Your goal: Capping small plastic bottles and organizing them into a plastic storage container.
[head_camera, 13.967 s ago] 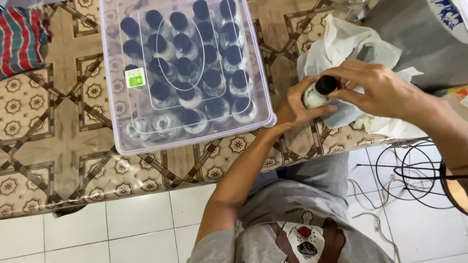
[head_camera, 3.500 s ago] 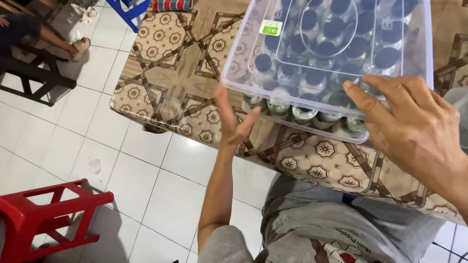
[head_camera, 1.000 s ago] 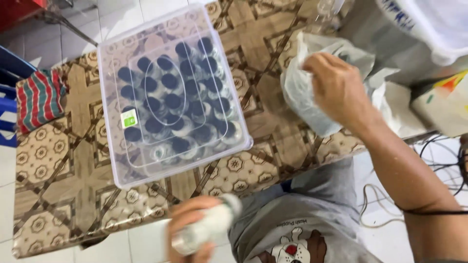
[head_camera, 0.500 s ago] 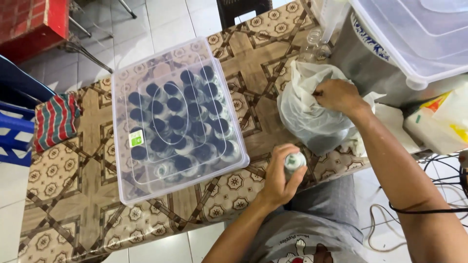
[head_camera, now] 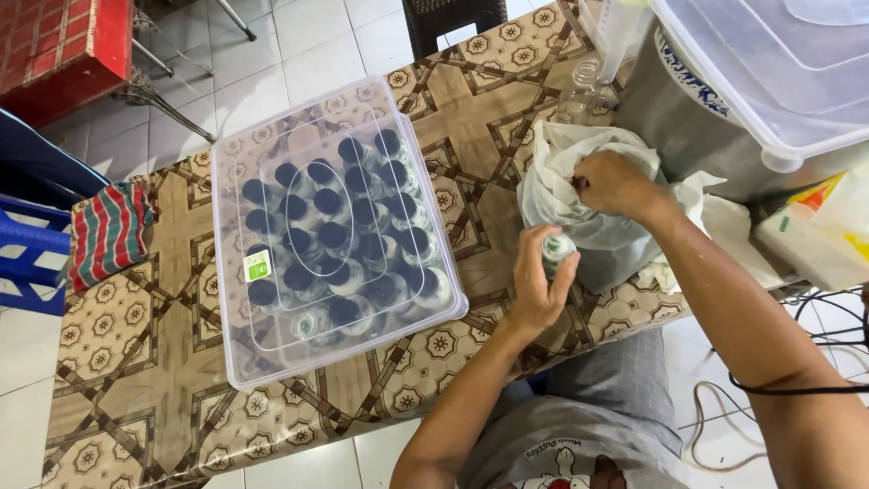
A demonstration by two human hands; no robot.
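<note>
Striped cloth (head_camera: 109, 234) lies far left of lidded clear box (head_camera: 330, 231) w/ dark-capped bottles on patterned worktop (head_camera: 136, 362); right of box, left hand (head_camera: 539, 290) grips small bottle (head_camera: 558, 247), right hand (head_camera: 615, 184) closed inside white plastic bag (head_camera: 566, 158).

The box (head_camera: 335, 235) on the desk (head_camera: 136, 362) is clear, glossy plastic with a smooth lid, and through it show bottles with dark, matt caps. The desk wears a glossy, patterned plastic sheet. Right of the box, the left hand (head_camera: 540, 285) grips a small bottle (head_camera: 558, 248) of clear, shiny plastic, and the right hand (head_camera: 615, 186) is in a thin, crinkled, whitish plastic bag (head_camera: 552, 177). Left of the box lies a striped cloth (head_camera: 109, 231), soft and matt. Beyond the bag stands a dull grey metal pot (head_camera: 688, 127). The floor (head_camera: 299, 36) is smooth, pale tile.
</note>
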